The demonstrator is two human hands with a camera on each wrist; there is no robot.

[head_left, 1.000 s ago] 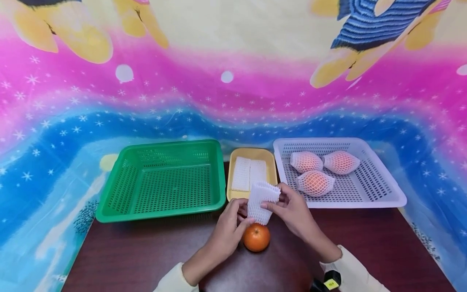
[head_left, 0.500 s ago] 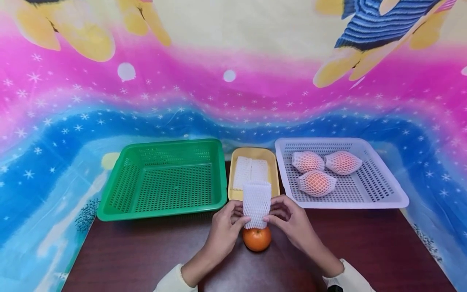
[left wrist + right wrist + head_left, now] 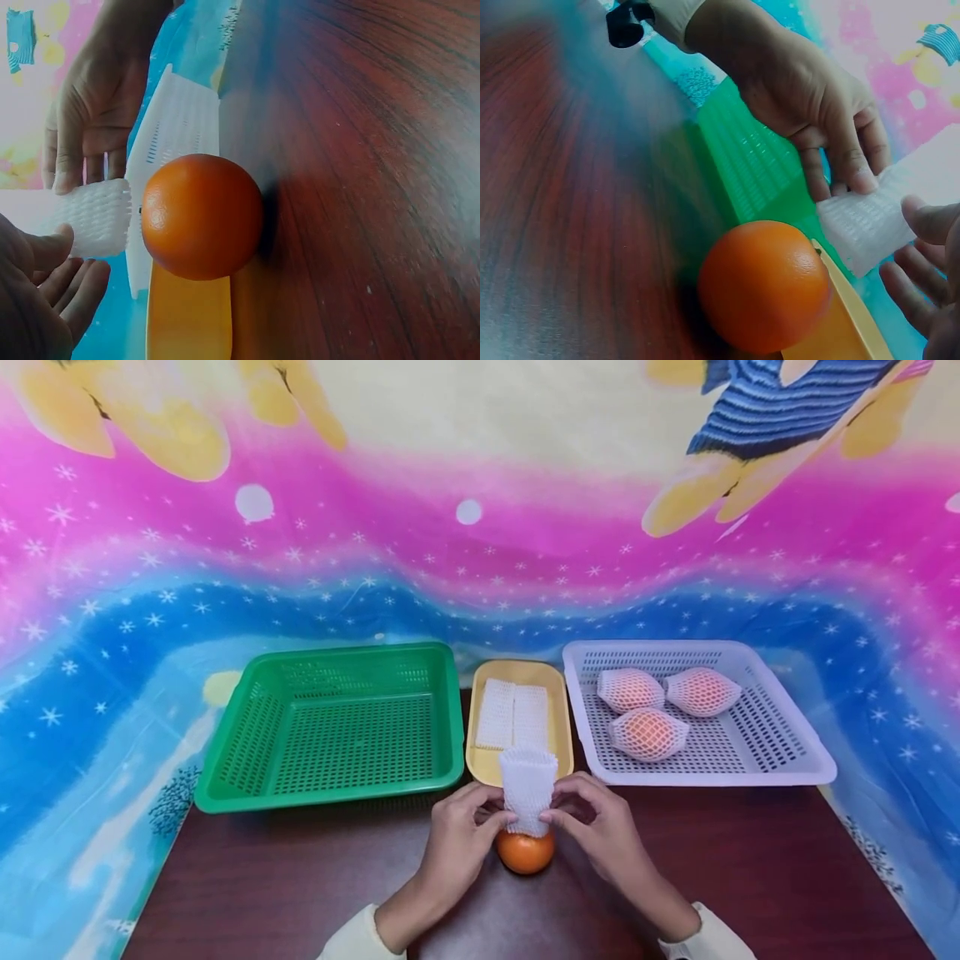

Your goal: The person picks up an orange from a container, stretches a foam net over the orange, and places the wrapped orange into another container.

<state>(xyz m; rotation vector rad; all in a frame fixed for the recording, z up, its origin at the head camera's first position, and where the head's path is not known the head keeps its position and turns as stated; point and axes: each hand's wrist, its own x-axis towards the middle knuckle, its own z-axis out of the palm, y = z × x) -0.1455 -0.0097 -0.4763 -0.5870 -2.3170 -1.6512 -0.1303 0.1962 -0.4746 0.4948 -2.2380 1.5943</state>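
Between both hands is a white foam net sleeve (image 3: pixel 528 789), held upright just above an orange (image 3: pixel 527 853) that sits on the dark wooden table. My left hand (image 3: pixel 461 835) pinches the sleeve's left edge between thumb and fingers. On the opposite edge, my right hand (image 3: pixel 603 831) pinches it the same way. In the left wrist view the lower end of the sleeve (image 3: pixel 97 217) faces the orange (image 3: pixel 202 217), with a small gap between them. The right wrist view also shows the sleeve (image 3: pixel 870 221) apart from the orange (image 3: pixel 765 286).
Behind the hands a yellow tray (image 3: pixel 483 768) holds more flat foam sleeves (image 3: pixel 497 714). A green basket (image 3: pixel 330 793) stands at the left. At the right, a white basket (image 3: pixel 720 768) contains three sleeved fruits (image 3: pixel 648 735). A printed cloth (image 3: pixel 420 560) hangs behind.
The sleeve was tilted to the right at first, then straightened and came down closer over the orange. My right hand shifted from its upper right edge to its lower right edge.
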